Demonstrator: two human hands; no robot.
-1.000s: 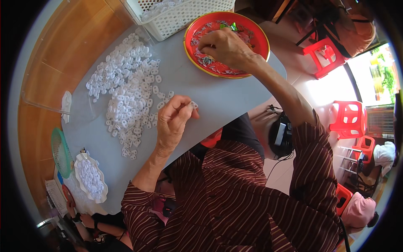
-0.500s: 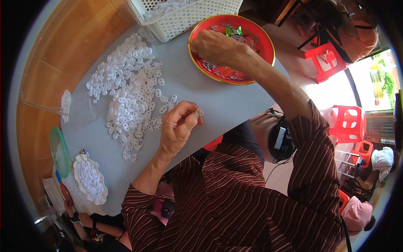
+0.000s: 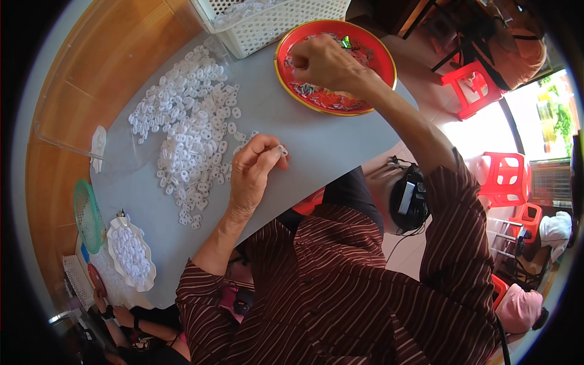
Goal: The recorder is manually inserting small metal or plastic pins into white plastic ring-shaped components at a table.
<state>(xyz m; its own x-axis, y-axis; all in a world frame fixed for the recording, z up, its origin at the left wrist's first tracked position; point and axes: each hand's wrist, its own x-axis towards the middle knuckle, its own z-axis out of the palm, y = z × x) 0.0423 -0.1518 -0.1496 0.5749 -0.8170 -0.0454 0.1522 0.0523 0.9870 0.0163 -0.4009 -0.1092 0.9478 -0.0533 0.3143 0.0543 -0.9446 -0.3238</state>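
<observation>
Between the thumb and fingers of my left hand (image 3: 252,173) is pinched a small white plastic piece (image 3: 283,151) with holes in it. This hand is closed and hovers over the near part of the table, beside a large loose pile of similar white pieces (image 3: 191,143). Above a round red tray (image 3: 384,68) with a yellow rim, my right hand (image 3: 325,62) is curled shut. Whatever its fingertips hold, if anything, is hidden. Many tiny slender grey pieces (image 3: 337,104) lie scattered in the tray, along with a shiny green wrapper (image 3: 346,42).
A white perforated basket (image 3: 261,38) holding more white pieces stands at the far edge of the grey table (image 3: 255,94). On the left are a scalloped dish (image 3: 151,281) of white pieces and a green mesh basket (image 3: 87,216). Another person's hands (image 3: 118,313) show at lower left.
My right hand has shifted from the tray's left rim to further over its inside. My left hand has moved slightly up and left, still pinching the white piece.
</observation>
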